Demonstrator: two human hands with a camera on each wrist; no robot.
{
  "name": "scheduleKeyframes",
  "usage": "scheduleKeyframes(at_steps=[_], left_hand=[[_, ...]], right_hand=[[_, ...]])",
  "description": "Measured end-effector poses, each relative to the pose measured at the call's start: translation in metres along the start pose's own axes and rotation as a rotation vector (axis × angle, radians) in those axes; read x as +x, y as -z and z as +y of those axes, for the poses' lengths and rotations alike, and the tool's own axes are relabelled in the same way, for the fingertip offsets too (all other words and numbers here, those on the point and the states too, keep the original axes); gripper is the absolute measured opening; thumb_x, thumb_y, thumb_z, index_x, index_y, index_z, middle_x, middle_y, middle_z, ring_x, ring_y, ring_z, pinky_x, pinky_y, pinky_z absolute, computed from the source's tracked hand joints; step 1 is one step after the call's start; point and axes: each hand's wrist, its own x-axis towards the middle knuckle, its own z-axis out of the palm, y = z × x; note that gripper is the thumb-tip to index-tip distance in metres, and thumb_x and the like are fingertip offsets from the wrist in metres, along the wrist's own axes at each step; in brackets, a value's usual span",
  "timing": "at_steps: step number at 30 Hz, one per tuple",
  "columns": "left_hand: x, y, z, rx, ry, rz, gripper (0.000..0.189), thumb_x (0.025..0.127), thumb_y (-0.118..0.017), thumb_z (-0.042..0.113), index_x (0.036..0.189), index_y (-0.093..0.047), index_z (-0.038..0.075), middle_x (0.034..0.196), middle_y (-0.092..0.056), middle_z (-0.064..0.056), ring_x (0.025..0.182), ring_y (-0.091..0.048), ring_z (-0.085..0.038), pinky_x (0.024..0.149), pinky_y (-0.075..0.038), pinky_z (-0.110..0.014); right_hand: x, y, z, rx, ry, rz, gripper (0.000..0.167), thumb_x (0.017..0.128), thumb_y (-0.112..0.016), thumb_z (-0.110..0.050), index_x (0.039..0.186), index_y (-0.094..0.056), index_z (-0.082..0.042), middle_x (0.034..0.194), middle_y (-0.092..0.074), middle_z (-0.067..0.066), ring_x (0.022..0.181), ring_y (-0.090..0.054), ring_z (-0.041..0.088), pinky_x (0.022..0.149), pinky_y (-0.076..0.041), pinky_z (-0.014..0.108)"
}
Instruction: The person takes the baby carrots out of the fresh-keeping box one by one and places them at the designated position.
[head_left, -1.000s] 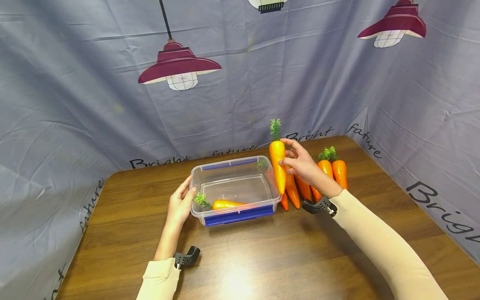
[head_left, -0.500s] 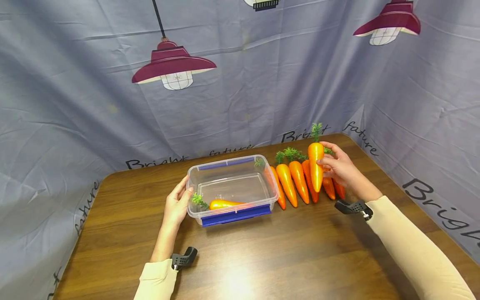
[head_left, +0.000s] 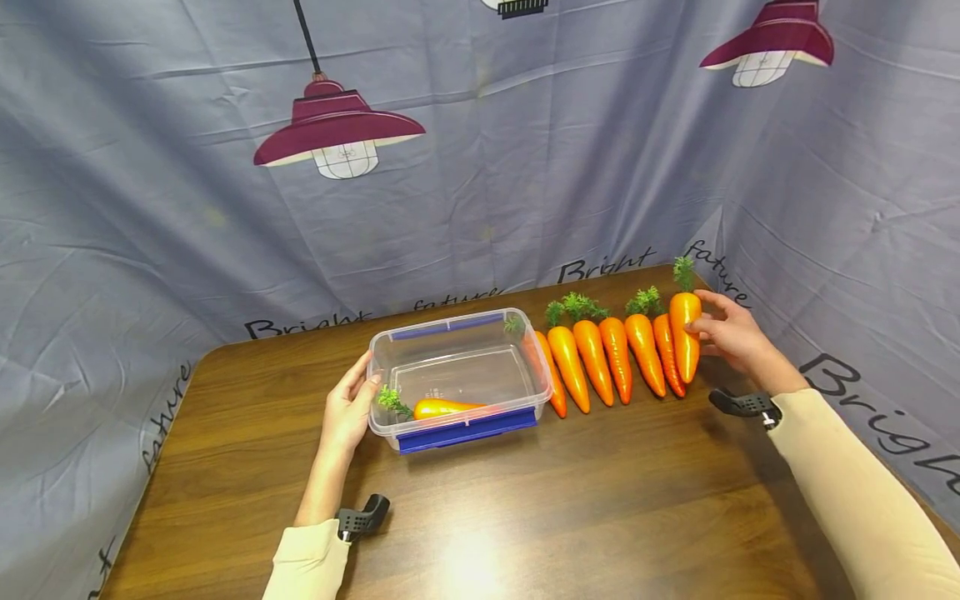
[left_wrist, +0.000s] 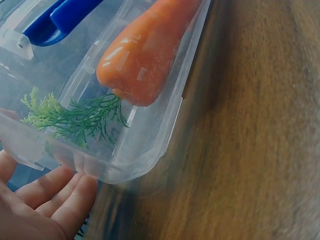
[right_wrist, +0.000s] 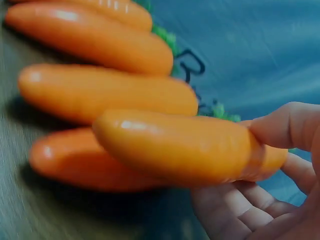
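Note:
A shiny carrot (head_left: 685,333) with a green leafy top is pinched between the thumb and fingers of my right hand (head_left: 735,337). In the right wrist view the held carrot (right_wrist: 195,147) overlaps a darker orange carrot (right_wrist: 75,160) at the right end of a row. My left hand (head_left: 350,408) holds the left end of a clear plastic box (head_left: 465,317), its thumb at the rim and its fingers (left_wrist: 75,205) against the outer wall. Inside the box, along its front wall, lies another carrot (head_left: 446,408), its leaves toward the left hand.
Several carrots (head_left: 597,358) lie side by side to the right of the box, leafy ends at the back and tips forward. Blue latches (head_left: 468,427) line the box's long sides. A grey printed curtain (head_left: 480,208) stands behind the wooden table (head_left: 600,500).
My right hand has carried the carrot rightward from the box's right edge, over the row, to its right end. The left hand has stayed at the box.

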Motion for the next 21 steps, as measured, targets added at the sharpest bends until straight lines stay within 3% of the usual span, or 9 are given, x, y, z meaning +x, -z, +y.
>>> scheduleKeyframes(at_steps=[3, 5, 7, 9, 14, 21], left_hand=[[0.000, 0.000, 0.000, 0.000, 0.001, -0.002, 0.050, 0.105, -0.053, 0.010, 0.154, -0.045, 0.011, 0.151, -0.051, -0.025, 0.121, -0.064, -0.015, 0.083, -0.055, -0.008], [-0.001, 0.001, 0.001, -0.001, 0.002, -0.004, 0.050, 0.105, -0.053, 0.011, 0.154, -0.045, 0.011, 0.150, -0.052, -0.025, 0.121, -0.064, -0.014, 0.083, -0.055, -0.008], [-0.001, 0.001, 0.001, -0.001, 0.005, -0.005, 0.051, 0.105, -0.053, 0.011, 0.154, -0.045, 0.012, 0.150, -0.052, -0.025, 0.119, -0.064, -0.013, 0.083, -0.055, -0.008], [-0.001, 0.001, 0.001, -0.005, 0.007, -0.007, 0.051, 0.105, -0.053, 0.011, 0.155, -0.045, 0.012, 0.149, -0.053, -0.025, 0.117, -0.065, -0.009, 0.083, -0.055, -0.008], [-0.001, 0.001, 0.000, -0.016, 0.005, -0.006, 0.051, 0.104, -0.053, 0.010, 0.154, -0.045, 0.011, 0.148, -0.053, -0.027, 0.108, -0.065, 0.000, 0.082, -0.056, -0.009], [0.000, 0.000, -0.001, -0.012, 0.009, 0.007, 0.051, 0.104, -0.053, 0.010, 0.154, -0.045, 0.011, 0.148, -0.054, -0.026, 0.123, -0.064, -0.025, 0.082, -0.056, -0.010]], right_hand=[[0.002, 0.006, 0.008, -0.053, -0.017, 0.011, 0.081, 0.100, -0.060, -0.013, 0.161, -0.009, -0.001, 0.113, -0.054, -0.005, 0.080, -0.061, -0.001, 0.071, -0.061, 0.024], [0.002, 0.009, 0.013, -0.065, -0.026, 0.006, 0.081, 0.100, -0.058, -0.011, 0.160, -0.006, 0.002, 0.125, -0.055, 0.013, 0.079, -0.061, -0.003, 0.071, -0.060, 0.025], [0.003, 0.012, 0.017, -0.071, -0.034, -0.003, 0.081, 0.100, -0.056, -0.010, 0.159, -0.004, 0.003, 0.139, -0.045, 0.032, 0.079, -0.060, -0.004, 0.070, -0.060, 0.025], [0.004, 0.013, 0.021, -0.068, -0.045, -0.012, 0.081, 0.099, -0.056, -0.008, 0.159, -0.002, 0.004, 0.150, -0.031, 0.040, 0.079, -0.059, -0.004, 0.070, -0.060, 0.024], [0.006, 0.013, 0.029, -0.092, -0.069, -0.023, 0.082, 0.097, -0.056, -0.005, 0.159, -0.003, 0.005, 0.153, -0.025, 0.043, 0.078, -0.059, -0.004, 0.070, -0.061, 0.024], [0.008, 0.011, 0.030, -0.199, -0.054, 0.013, 0.077, 0.096, -0.056, -0.007, 0.158, -0.013, 0.008, 0.150, -0.032, 0.045, 0.078, -0.055, -0.004, 0.068, -0.062, 0.025]])
